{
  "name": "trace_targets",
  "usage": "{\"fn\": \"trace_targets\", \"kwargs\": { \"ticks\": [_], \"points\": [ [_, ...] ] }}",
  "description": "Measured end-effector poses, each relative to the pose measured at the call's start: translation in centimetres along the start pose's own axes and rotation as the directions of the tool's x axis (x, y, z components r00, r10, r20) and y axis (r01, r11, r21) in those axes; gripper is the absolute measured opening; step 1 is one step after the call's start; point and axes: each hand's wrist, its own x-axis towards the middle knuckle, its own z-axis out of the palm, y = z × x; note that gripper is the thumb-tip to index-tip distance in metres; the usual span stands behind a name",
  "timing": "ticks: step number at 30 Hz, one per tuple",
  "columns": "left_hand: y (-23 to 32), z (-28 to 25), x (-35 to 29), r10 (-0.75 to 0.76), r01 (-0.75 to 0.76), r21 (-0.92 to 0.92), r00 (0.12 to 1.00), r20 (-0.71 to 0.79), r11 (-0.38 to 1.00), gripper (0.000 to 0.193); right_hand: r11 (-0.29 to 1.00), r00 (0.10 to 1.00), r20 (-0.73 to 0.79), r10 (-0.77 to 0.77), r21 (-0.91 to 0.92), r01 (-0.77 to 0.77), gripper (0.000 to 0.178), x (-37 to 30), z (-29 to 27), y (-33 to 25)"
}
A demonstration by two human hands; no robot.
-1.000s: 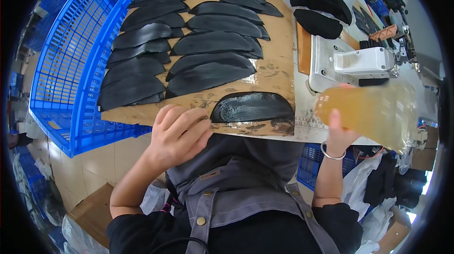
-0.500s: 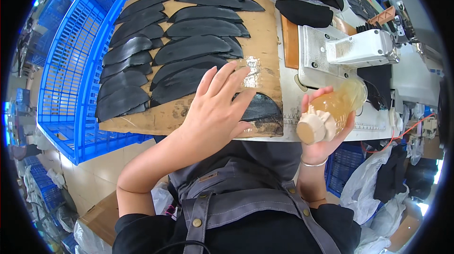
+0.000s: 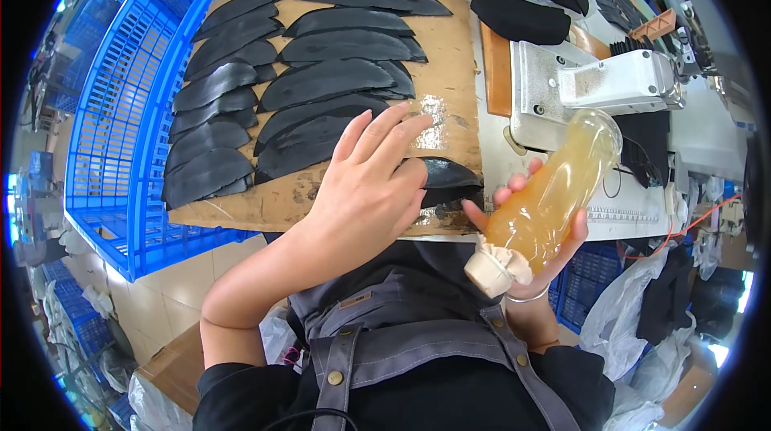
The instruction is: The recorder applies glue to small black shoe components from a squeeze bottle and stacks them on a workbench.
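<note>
bench (image 3: pixel 727 130): pale top, runs left to right across the far half of the view; carries board, machine, loose black pieces.
crate (image 3: pixel 120 110): blue slatted plastic, left of the bench, just beside the board's left edge.
board (image 3: pixel 458 54): brown cardboard sheet flat on the bench, glossy wet patch near its right-centre, stains along the near edge.
sewing machine (image 3: pixel 618 82): white, right of the board, on the bench.
black pieces (image 3: pixel 337 82): curved leaf-shaped cutouts, overlapping in rows over most of the board; a second dark stack far right beyond the machine.
single black piece (image 3: pixel 446 178): shiny, at the board's near right corner, partly under the left hand's fingertips.
bottle (image 3: pixel 554 194): clear plastic, filled with amber liquid, tilted with base far-right over the machine's bed and neck near-left; neck end wrapped in a pale cloth wad.
left hand (image 3: pixel 365 182): fingers spread and flat, palm down over the board's near right area, fingertips on or just above the single black piece; exact contact unclear.
right hand (image 3: pixel 534 226): wrapped around the bottle's lower half, fingers closed on it; thin bracelet at the wrist.
apron (image 3: pixel 418 335): grey, strapped with buttons, over dark sleeves, nearest the camera.
</note>
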Motion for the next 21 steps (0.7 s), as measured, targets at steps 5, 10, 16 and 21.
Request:
{"fn": "trace_targets", "kwargs": {
  "ticks": [5, 10, 16, 21],
  "points": [
    [-0.1, -0.1, 0.0, 0.001, -0.001, -0.011, 1.000, -0.010, 1.000, 0.011, 0.995, 0.999, -0.014, -0.043, -0.087, 0.041, 0.066, 0.5, 0.8, 1.1],
    [-1.6, -1.1, -0.9, -0.152, 0.106, -0.249, 0.974, -0.171, 0.963, 0.012, 0.991, 0.994, -0.081, -0.070, -0.118, 0.060, 0.067, 0.1, 0.7, 1.4],
    [-5.5, -6.6, -4.3, -0.636, 0.260, -0.695, 0.683, -0.358, 0.670, 0.005, 0.993, 0.999, 0.018, -0.034, -0.112, 0.036, 0.062, 0.5, 0.0, 0.7],
    [-10.0, -12.7, -5.4, -0.424, 0.309, -0.299, 0.527, -0.736, 0.903, 0.007, 0.995, 1.000, 0.030, -0.008, -0.102, 0.011, 0.061, 0.6, -0.3, 0.5]
  ]
}}
